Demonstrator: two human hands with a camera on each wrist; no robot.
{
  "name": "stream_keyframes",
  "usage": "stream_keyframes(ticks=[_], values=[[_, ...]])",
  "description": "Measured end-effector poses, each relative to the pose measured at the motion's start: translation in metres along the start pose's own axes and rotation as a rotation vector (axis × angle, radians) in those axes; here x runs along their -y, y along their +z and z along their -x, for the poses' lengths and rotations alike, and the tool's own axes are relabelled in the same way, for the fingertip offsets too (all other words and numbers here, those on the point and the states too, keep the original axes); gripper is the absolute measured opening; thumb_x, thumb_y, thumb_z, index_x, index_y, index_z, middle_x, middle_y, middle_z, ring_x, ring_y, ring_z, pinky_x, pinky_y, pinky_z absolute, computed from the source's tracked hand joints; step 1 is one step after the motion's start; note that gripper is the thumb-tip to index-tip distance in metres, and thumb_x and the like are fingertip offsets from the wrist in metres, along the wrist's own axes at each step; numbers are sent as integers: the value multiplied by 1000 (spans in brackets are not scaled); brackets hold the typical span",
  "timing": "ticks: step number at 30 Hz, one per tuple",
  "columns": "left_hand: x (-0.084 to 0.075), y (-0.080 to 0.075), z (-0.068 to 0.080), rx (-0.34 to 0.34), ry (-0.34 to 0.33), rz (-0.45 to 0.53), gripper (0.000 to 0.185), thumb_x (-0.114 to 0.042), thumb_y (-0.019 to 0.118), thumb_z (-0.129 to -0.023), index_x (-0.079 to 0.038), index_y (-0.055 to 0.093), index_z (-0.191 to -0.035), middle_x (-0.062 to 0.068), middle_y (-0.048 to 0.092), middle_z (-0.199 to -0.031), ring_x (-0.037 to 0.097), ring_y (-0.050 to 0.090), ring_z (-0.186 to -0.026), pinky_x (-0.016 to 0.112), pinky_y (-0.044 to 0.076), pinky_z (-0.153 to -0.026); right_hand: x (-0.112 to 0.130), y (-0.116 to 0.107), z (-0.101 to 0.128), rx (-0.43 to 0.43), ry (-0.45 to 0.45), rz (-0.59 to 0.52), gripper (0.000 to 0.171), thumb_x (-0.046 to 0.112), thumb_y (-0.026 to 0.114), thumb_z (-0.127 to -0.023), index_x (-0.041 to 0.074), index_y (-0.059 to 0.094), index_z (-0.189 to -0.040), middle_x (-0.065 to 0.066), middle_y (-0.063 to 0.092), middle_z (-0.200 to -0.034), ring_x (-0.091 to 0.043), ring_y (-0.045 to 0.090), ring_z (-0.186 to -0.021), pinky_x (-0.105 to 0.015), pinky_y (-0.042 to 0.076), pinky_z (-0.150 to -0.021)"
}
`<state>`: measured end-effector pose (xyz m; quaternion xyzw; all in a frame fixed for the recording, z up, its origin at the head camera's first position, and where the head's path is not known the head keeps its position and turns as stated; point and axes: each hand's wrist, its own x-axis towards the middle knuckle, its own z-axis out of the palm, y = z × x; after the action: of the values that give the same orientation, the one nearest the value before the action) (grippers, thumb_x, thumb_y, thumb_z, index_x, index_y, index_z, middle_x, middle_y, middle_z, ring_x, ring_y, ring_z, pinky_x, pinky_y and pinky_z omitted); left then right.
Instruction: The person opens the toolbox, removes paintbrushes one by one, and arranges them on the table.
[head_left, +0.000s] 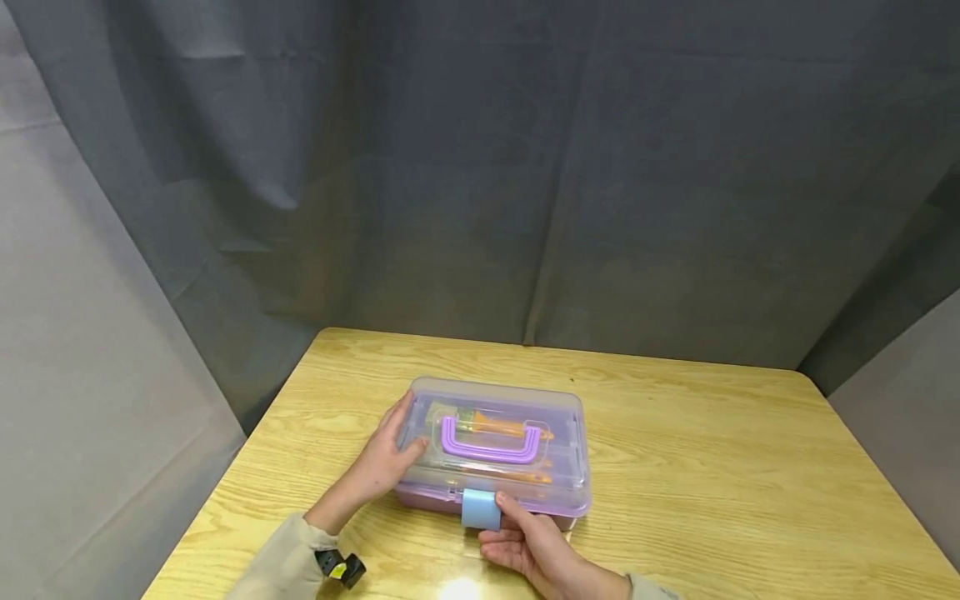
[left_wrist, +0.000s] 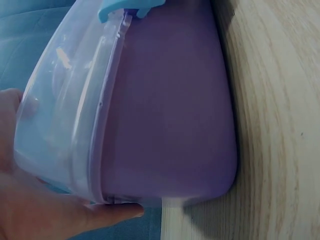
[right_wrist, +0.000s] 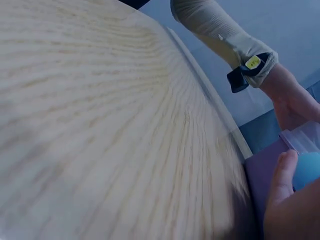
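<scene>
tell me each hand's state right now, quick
Left hand: closed, holding the clear-lidded, rectangular purple plastic box at its left end.
Right hand: closed, pinching the box's light blue plastic latch.

A yellow wood-grain table [head_left: 712, 483] carries a clear-lidded purple box [head_left: 480, 475]; the table reaches farther to the box's right than to its left.

You have a purple storage box [head_left: 427, 501] with a clear lid [head_left: 480, 391], a violet handle [head_left: 491, 454] on top and a light-blue latch [head_left: 480, 509] at its front; inside the box, an orange-handled paintbrush [head_left: 498, 426]. Beneath the box, your tabletop [head_left: 712, 458] is yellowish wood grain; behind the box, the curtain [head_left: 465, 167] is dark grey.
</scene>
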<state>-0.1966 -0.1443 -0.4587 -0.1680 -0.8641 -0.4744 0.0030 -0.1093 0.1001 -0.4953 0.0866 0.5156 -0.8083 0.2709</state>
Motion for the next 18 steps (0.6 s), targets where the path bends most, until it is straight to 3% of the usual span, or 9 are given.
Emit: stream_keyframes(ticks=[8, 18], values=[[0, 0, -1, 7, -5, 14, 81, -25, 60, -91, -8, 10, -152, 18, 13, -155, 40, 17, -139, 57, 16, -108, 0, -11, 0, 129, 53, 128, 69, 47, 52, -94, -18, 52, -116, -11, 69, -87, -13, 67, -73, -25, 56, -68], [0, 0, 0, 14, -30, 27, 81, -25, 60, -91, -10, 9, -153, 17, 12, -155, 39, 15, -139, 56, 15, -109, -1, -19, 3, 246, 15, 163, 38, 26, 53, -96, -9, 62, -108, -7, 70, -92, -10, 67, -76, -22, 55, -68]])
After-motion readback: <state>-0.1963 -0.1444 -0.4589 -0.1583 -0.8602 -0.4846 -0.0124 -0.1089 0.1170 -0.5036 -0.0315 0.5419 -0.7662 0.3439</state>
